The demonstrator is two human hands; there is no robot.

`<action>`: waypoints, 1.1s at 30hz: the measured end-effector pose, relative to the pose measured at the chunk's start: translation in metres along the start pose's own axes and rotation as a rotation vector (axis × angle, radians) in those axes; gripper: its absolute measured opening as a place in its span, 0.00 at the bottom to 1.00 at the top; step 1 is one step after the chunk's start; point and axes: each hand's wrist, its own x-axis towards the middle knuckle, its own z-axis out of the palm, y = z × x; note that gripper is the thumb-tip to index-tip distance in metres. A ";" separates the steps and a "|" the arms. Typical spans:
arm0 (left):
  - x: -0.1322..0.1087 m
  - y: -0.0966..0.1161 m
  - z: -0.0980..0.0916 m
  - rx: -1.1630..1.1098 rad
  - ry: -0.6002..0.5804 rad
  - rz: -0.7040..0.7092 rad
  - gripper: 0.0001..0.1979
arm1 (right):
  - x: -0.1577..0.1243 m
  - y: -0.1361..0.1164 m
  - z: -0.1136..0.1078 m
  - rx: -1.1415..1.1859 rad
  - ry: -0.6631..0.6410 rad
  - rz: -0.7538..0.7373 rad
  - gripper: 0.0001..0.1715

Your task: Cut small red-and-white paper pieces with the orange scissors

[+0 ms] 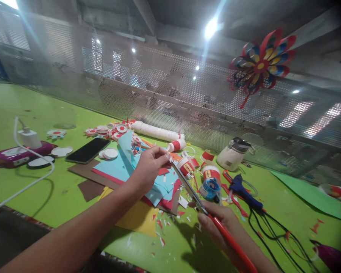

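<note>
My right hand (220,223) is closed around a pair of scissors (197,201) with red handles. Their long blades point up and away, the tips close to the fingers of my left hand (150,167). Thumb and fingertips of that hand are pinched together, and whatever small piece they hold is too small to make out. Below lie light blue paper sheets (110,170), with red and brown sheets under them and a yellow sheet (142,220) nearer me. Red and white paper cups (211,172), some cut, stand and lie beyond the blades.
On the green table (82,212) lie a phone (88,150), a purple power strip (19,153) with a white cable, a blue glue gun (246,195) with black cord, blue tape (210,188), a white pouch (233,155) and paper scraps. A mesh partition (159,83) runs behind.
</note>
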 end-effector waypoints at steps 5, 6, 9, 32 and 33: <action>0.000 0.000 0.000 -0.007 0.004 -0.004 0.06 | 0.000 -0.001 0.000 -0.041 0.016 0.006 0.24; 0.000 0.000 0.000 -0.008 0.000 -0.004 0.06 | -0.001 -0.001 0.000 -0.032 0.009 0.019 0.24; 0.000 0.000 0.000 -0.007 -0.009 0.002 0.06 | -0.001 -0.002 0.001 -0.008 -0.001 0.027 0.25; 0.000 -0.001 0.001 -0.001 0.007 -0.006 0.07 | -0.001 -0.009 0.000 -0.010 -0.009 0.048 0.24; 0.000 -0.001 0.001 0.001 0.010 -0.007 0.07 | -0.001 -0.008 0.000 -0.027 -0.011 0.038 0.24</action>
